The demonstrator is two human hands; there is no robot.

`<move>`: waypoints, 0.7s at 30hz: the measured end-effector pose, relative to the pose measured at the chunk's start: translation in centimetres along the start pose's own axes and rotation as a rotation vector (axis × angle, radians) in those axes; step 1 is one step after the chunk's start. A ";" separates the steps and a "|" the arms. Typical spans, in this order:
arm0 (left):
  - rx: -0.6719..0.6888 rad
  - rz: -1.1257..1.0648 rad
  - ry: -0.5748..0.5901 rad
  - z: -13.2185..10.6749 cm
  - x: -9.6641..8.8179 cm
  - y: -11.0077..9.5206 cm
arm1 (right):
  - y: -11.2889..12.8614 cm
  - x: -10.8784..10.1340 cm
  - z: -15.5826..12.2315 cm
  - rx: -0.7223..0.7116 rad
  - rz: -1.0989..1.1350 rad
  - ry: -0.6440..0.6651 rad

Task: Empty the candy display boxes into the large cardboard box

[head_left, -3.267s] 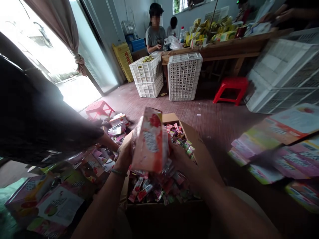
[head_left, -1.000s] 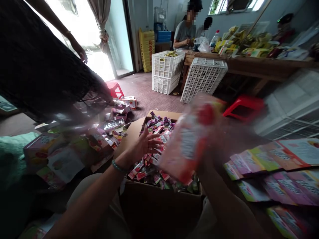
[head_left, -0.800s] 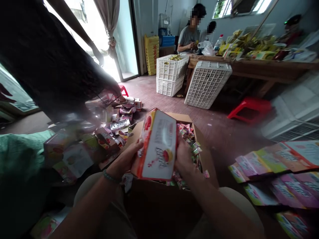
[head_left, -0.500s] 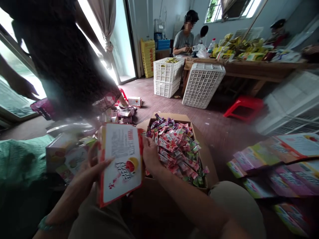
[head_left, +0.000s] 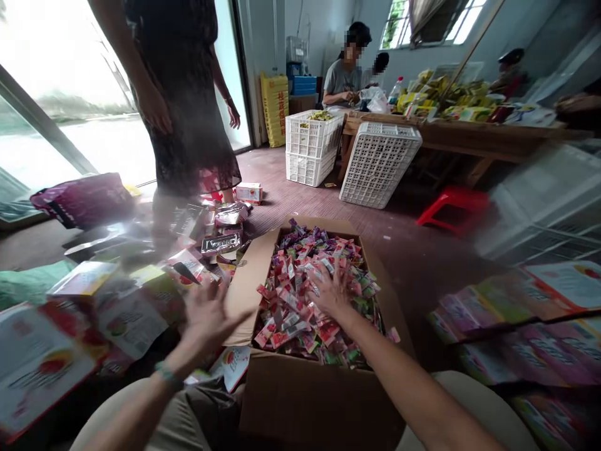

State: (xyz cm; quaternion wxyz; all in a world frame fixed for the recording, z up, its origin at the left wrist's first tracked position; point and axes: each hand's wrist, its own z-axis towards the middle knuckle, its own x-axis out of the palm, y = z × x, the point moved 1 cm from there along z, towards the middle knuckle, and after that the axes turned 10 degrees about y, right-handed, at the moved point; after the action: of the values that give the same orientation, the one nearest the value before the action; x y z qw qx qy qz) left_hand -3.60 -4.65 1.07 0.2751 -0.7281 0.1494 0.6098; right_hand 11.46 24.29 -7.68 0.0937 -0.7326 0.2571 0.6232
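A brown cardboard box [head_left: 323, 401] stands between my knees, heaped with several small wrapped candies [head_left: 300, 294] in pink, purple and green. My right hand [head_left: 331, 291] lies palm down on the candies with fingers spread. My left hand [head_left: 209, 316] hovers open and blurred beside the box's left flap, holding nothing. A red and white printed carton [head_left: 35, 363] lies at the far left edge among other filled cartons [head_left: 134, 316].
A person in a dark dress [head_left: 183, 94] stands close at the left. Flat printed cartons [head_left: 530, 313] are stacked at the right. Beyond are white crates [head_left: 375, 163], a red stool [head_left: 448, 203], a long wooden table [head_left: 474, 134] and seated people [head_left: 345, 72].
The carton I held in both hands went leftward and now lies on the left pile. My right hand dropped onto the candies. The standing person straightened up.
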 end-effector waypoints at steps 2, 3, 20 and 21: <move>0.061 -0.009 0.230 2.1 4.4 -5.6 | -1.0 -0.4 1.2 0.001 -0.004 -0.028; 0.094 -0.022 0.291 3.1 6.2 -7.9 | -1.4 -0.8 1.9 0.007 -0.003 -0.036; 0.142 0.023 0.479 15.8 14.8 -14.1 | -12.9 -2.3 13.3 0.058 0.109 0.095; 0.137 0.002 0.525 15.9 14.1 -13.9 | -13.4 -2.9 13.2 0.036 0.111 0.120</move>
State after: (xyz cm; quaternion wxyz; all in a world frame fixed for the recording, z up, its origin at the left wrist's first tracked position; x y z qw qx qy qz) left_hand -5.71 17.48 -11.21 0.2748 -0.8408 0.2574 0.3890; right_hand 6.38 42.50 -10.02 0.0564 -0.7515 0.3138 0.5775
